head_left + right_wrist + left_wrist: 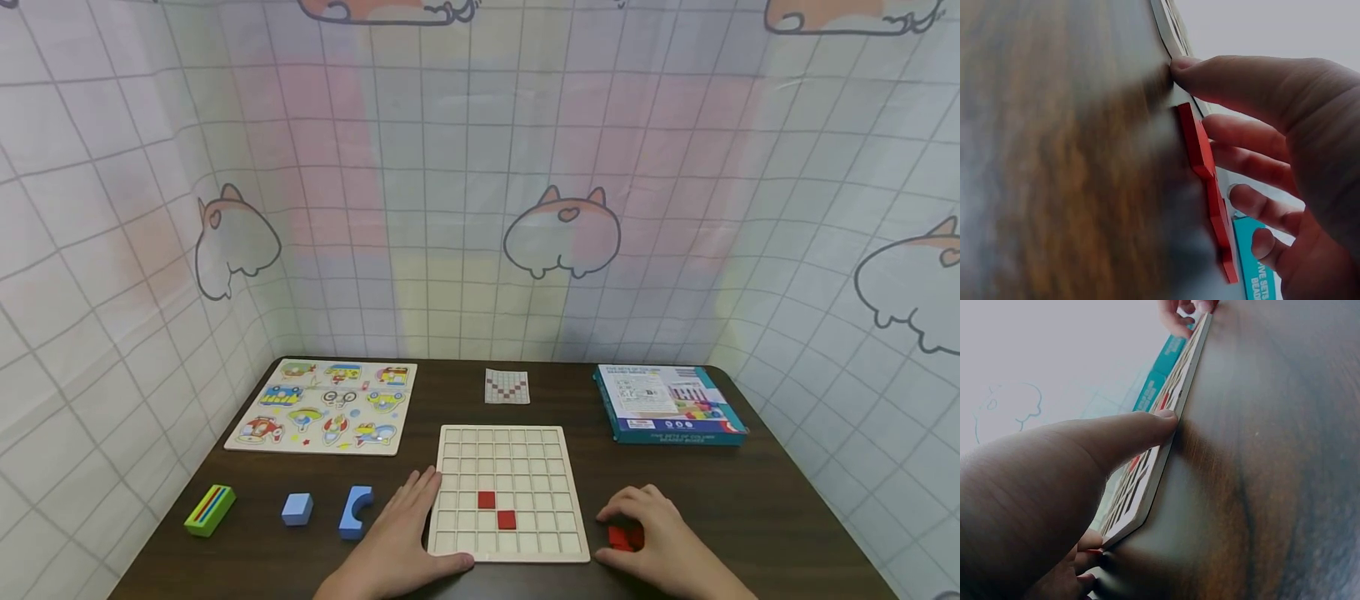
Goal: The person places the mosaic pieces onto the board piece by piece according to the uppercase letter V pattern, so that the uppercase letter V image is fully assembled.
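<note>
— Backdrop and surface, please.

— Curtain [480,208]: pale grid print with cartoon animals, hung on three sides. Table [750,500]: dark wood.

— Main item?

— Grid board [510,492]: light wood, square cells, flat on the table at front centre. Two red squares [497,509] sit in its cells, set diagonally, corner to corner.

— Left hand?

— Left hand [401,533]: fingers straight, lying flat on the table along the board's left edge; thumb tip touches the front left corner. In the left wrist view a fingertip [1163,420] presses against the board's rim. It grips nothing.

— Right hand?

— Right hand [660,533]: arched over a small pile of red pieces [625,537] lying on the table just right of the board. Fingers curved over them; right wrist view shows the red pieces [1205,169] flat on the wood with the fingers close above. Cannot tell whether any piece is actually pinched.

— Other stock?

— Pattern card [507,386]: small, checked, behind the board. Box [667,404]: teal, printed, back right. Picture puzzle [326,406]: vehicles, back left. Front left, in a row: green block [209,509] with coloured stripes, blue cube [297,508], blue arch block [355,511], the last near the left hand.
</note>
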### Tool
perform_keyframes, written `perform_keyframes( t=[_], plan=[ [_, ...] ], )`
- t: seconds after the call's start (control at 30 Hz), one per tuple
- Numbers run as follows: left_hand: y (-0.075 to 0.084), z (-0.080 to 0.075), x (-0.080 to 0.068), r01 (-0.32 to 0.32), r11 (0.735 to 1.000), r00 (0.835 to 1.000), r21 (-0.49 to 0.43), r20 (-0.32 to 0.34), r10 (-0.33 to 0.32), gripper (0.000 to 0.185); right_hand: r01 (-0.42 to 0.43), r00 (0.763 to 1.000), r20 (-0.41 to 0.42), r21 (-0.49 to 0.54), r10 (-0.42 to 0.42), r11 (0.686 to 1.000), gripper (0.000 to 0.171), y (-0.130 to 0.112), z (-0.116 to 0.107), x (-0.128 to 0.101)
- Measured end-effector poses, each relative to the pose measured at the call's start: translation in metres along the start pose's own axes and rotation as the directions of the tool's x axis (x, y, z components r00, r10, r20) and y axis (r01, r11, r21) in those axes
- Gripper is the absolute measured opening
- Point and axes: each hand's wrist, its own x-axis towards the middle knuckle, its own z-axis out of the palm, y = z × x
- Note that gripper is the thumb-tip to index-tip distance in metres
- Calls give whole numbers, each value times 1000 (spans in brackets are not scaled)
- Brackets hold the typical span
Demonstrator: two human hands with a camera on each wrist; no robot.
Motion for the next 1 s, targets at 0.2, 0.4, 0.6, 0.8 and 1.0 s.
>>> perform_keyframes(
  t=[0.2, 0.4, 0.6, 0.8, 1.0],
  plan=[
    [1, -1, 1, 5, 1000, 1000, -1, 5, -5, 139, -25, 1000, 8, 14, 25, 1000, 31, 8, -6, -6],
    [2, -2, 1, 13, 1000, 1000, -7, 12, -13, 139, -24, 1000, -3, 6, 24, 1000, 26, 12, -9, -10],
    [2, -1, 1, 19, 1000, 1000, -6, 13, -19, 139, -79, 997, -3, -10, 79, 997, 28, 14, -11, -10],
    [2, -2, 2, 19, 1000, 1000, -1, 22, -19, 138, -42, 999, -26, -8, 41, 999, 20, 15, -9, -11],
    [3, -3, 2, 18, 1000, 999, 6, 30, -18, 137, -36, 998, -59, -14, 35, 999, 16, 11, -7, -8]
  ],
)
